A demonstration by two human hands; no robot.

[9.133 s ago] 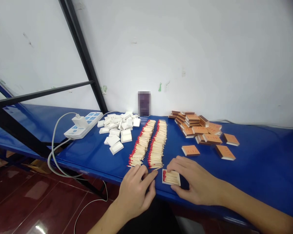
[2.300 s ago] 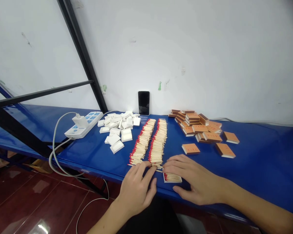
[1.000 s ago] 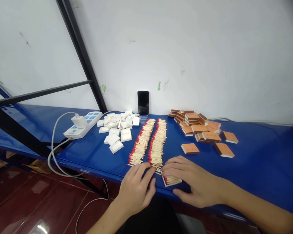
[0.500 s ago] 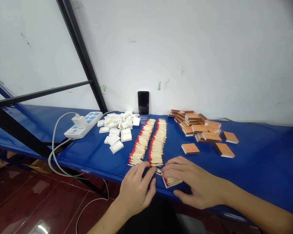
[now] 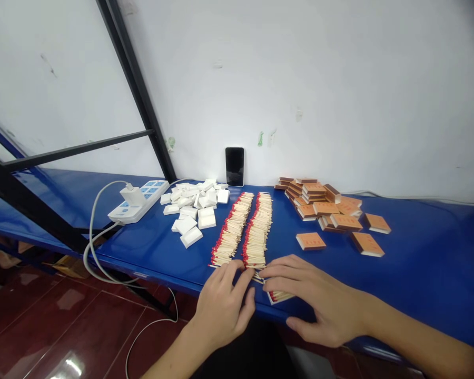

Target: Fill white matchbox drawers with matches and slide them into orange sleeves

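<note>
While the white trays (image 5: 206, 217) lie heaped at nine o'clock from the centre of my view, I judge the step in hand, from my remote post, to be filling one more of their kind. Next along, the left row (image 5: 232, 229) of matches slants down towards half past six, red heads on its left edge. Below it I have my left hand (image 5: 224, 303), thumb well apart from the forefinger, fingertips at the near end of the right row (image 5: 257, 229), at six o'clock; whether they pinch any match I cannot tell. A few loose matches (image 5: 257, 277) lie between those fingertips and the working tray (image 5: 273, 302), which sits at five o'clock, partly hidden, with matches in it. My right hand (image 5: 319, 296) arches over that tray, thumb apart from the fingers, which cover its far side and seem to steady it. I think the next move calls for squaring up the loose matches and guiding them in without tipping the tray. Orange covers (image 5: 346, 221) are piled at three o'clock.
</note>
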